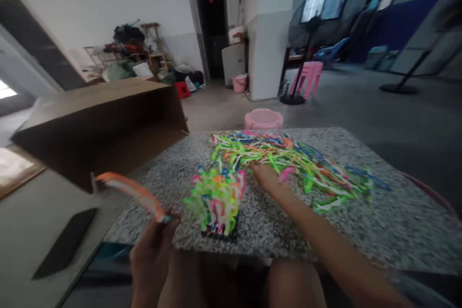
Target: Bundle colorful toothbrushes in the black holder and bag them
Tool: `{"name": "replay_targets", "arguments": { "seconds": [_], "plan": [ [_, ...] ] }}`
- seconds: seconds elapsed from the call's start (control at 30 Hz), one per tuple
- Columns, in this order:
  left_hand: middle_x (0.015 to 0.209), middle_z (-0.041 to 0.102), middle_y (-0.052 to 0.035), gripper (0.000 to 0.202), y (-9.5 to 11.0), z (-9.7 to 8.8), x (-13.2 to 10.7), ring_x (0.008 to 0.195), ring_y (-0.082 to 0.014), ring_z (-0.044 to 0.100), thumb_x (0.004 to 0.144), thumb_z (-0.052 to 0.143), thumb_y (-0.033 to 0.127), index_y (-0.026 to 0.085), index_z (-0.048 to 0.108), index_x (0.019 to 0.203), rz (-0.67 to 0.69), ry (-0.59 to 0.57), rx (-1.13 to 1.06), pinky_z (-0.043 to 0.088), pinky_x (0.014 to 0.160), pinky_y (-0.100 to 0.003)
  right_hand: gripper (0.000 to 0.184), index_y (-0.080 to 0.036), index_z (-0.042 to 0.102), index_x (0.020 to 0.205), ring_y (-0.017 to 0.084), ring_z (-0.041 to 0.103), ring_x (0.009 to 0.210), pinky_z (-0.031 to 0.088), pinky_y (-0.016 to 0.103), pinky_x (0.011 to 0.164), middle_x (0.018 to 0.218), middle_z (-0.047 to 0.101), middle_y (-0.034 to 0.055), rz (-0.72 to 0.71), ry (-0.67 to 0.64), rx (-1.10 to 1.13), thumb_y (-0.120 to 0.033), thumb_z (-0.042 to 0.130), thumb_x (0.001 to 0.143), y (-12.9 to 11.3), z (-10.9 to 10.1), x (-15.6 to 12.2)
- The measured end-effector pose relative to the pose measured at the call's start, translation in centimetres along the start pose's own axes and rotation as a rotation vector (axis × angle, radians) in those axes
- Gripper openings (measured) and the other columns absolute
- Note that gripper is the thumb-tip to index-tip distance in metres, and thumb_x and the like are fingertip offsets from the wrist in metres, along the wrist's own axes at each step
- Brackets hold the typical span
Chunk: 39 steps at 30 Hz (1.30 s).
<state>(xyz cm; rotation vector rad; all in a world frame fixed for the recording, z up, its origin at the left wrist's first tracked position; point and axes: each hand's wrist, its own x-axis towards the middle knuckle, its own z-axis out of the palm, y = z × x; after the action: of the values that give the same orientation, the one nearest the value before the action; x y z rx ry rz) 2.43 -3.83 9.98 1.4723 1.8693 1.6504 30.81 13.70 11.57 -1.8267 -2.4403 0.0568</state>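
Orange strip sits pinched at its lower end in the left hand, fingers closed around it. Its long axis runs up and to the left, away from the counter and toward the lower corner of a tilted cardboard box. Its far tip reaches that corner in view, though whether the two touch is hard to tell. Of the two hands, the left is plainly nearer to this strip and to the box. The right hand is well apart, stretched across the counter with its fingertips on the near edge of a loose tangle of neon plastic strips, and a pink strip lies just beside them. Whether those fingers pinch anything or only rest there cannot be told. Between the hands, an upright bunch of green, pink and orange strips stands in a dark holder near the counter's front edge, closer to the left hand. Beyond the counter sits a pink stool.
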Motion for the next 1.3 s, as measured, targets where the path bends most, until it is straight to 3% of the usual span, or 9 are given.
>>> {"name": "replay_targets", "arguments": {
  "seconds": [0.17, 0.33, 0.43, 0.5, 0.6, 0.8, 0.97, 1.17, 1.3],
  "plan": [
    [0.093, 0.075, -0.0065, 0.036, -7.1, 2.2, -0.6, 0.087, -0.0218, 0.068, 0.076, 0.066, 0.044, 0.016, 0.070, 0.099, -0.210, -0.095, -0.177, 0.053, 0.081, -0.032, 0.038, -0.021, 0.062, 0.116, 0.021, 0.063, 0.100, 0.051, 0.031, 0.083, 0.132, 0.053, 0.0131, -0.288, 0.219, 0.033, -0.010, 0.039, 0.088, 1.5, 6.0, -9.1],
    [0.079, 0.070, -0.0023, 0.021, -7.5, 4.5, -2.0, 0.076, -0.0173, 0.064, 0.081, 0.062, 0.037, 0.017, 0.069, 0.083, -0.179, -0.207, -0.288, 0.050, 0.073, -0.026, 0.035, -0.022, 0.066, 0.109, 0.020, 0.065, 0.099, 0.053, 0.033, 0.085, 0.111, 0.063, 0.0098, -0.209, 0.379, 0.238, -0.023, 0.038, 0.089, 2.5, 10.9, -15.1],
    [0.075, 0.069, -0.0020, 0.018, -7.6, 5.2, -1.1, 0.072, -0.0171, 0.062, 0.079, 0.063, 0.034, 0.017, 0.068, 0.082, -0.146, -0.285, -0.359, 0.050, 0.069, -0.026, 0.038, -0.019, 0.062, 0.111, 0.023, 0.068, 0.089, 0.054, 0.036, 0.076, 0.104, 0.069, 0.0110, 0.134, 0.396, 0.392, -0.043, 0.045, 0.086, 1.2, 10.3, -15.3],
    [0.083, 0.072, -0.0037, 0.019, -7.9, 5.8, -0.2, 0.078, -0.0187, 0.065, 0.078, 0.063, 0.030, 0.017, 0.069, 0.090, -0.143, -0.375, -0.433, 0.051, 0.073, -0.027, 0.042, -0.020, 0.064, 0.099, 0.025, 0.069, 0.079, 0.053, 0.036, 0.068, 0.090, 0.072, 0.0100, 0.360, 0.301, 0.450, -0.054, 0.054, 0.076, 0.3, 9.4, -14.6],
    [0.089, 0.074, -0.0042, 0.017, -8.4, 6.8, 1.0, 0.083, -0.0194, 0.067, 0.077, 0.060, 0.021, 0.018, 0.070, 0.090, -0.121, -0.491, -0.477, 0.052, 0.077, -0.028, 0.037, -0.023, 0.066, 0.076, 0.026, 0.068, 0.069, 0.051, 0.035, 0.064, 0.070, 0.071, 0.0070, 0.493, 0.093, 0.550, -0.058, 0.062, 0.063, -0.5, 8.5, -13.6],
    [0.089, 0.073, -0.0038, 0.024, -8.7, 7.6, 1.9, 0.083, -0.0188, 0.067, 0.075, 0.054, 0.011, 0.017, 0.069, 0.093, 0.029, -0.615, -0.377, 0.051, 0.078, -0.027, 0.036, -0.022, 0.062, 0.073, 0.020, 0.061, 0.055, 0.046, 0.030, 0.047, 0.062, 0.065, 0.0019, 0.611, 0.086, 0.963, -0.052, 0.073, 0.058, -1.6, 8.2, -14.8],
    [0.093, 0.071, -0.0056, 0.023, -8.9, 7.0, 1.4, 0.086, -0.0179, 0.065, 0.078, 0.048, 0.012, 0.018, 0.065, 0.092, 0.163, -0.622, -0.223, 0.050, 0.082, -0.029, 0.043, -0.023, 0.058, 0.089, 0.022, 0.066, 0.069, 0.057, 0.035, 0.062, 0.075, 0.064, 0.0017, 0.643, 0.253, 1.274, -0.048, 0.076, 0.060, -4.0, 7.9, -15.8],
    [0.088, 0.068, -0.0068, 0.023, -9.6, 7.4, 1.7, 0.085, -0.0194, 0.065, 0.079, 0.043, 0.017, 0.018, 0.063, 0.091, 0.294, -0.576, -0.085, 0.051, 0.077, -0.029, 0.033, -0.024, 0.054, 0.084, 0.023, 0.068, 0.075, 0.059, 0.040, 0.071, 0.078, 0.063, 0.0027, 0.520, 0.328, 1.320, -0.050, 0.066, 0.069, -6.1, 7.7, -14.6],
    [0.086, 0.068, -0.0078, 0.021, -10.3, 7.8, 1.8, 0.086, -0.0227, 0.064, 0.080, 0.042, 0.018, 0.019, 0.063, 0.087, 0.440, -0.546, 0.062, 0.051, 0.080, -0.034, 0.027, -0.022, 0.055, 0.078, 0.021, 0.067, 0.072, 0.056, 0.036, 0.070, 0.074, 0.068, 0.0038, 0.454, 0.350, 1.144, -0.048, 0.062, 0.074, -6.1, 7.9, -13.8]
  ]
}}
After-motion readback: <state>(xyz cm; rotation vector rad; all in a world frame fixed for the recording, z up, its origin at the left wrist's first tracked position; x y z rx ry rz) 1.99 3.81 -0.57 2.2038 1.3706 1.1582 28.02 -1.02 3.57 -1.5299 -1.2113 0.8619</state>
